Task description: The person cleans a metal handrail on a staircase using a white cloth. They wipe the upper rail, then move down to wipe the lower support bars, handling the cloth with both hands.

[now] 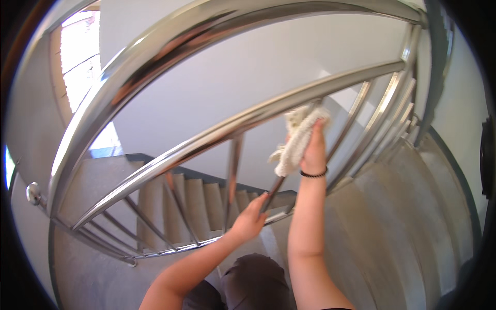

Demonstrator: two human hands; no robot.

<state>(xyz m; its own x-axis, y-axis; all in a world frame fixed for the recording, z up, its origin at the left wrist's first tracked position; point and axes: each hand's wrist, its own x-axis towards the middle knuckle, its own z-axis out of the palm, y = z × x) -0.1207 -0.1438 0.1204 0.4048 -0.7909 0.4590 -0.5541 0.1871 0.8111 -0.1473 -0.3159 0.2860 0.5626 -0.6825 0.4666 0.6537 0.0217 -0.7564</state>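
My right hand (pixel 314 149) grips a bunched cream cloth (pixel 298 149), with part of the fingers hidden behind it. The cloth wraps around the upper part of a metal baluster (pixel 276 189), just under the lower rail (pixel 240 118) of a stair railing. Lower on that same baluster, my left hand (pixel 251 217) is closed around the bar. A dark beaded band (pixel 314 174) circles my right wrist. Above both hands curves the thick, shiny handrail (pixel 162 54).
Steps (pixel 379 228) rise on the right, and another flight (pixel 193 205) shows through the railing. More balusters (pixel 232 166) stand to either side. My knees (pixel 254 281) are close below the railing. A bright window (pixel 81 58) is at the upper left, beside a pale wall (pixel 248 66).
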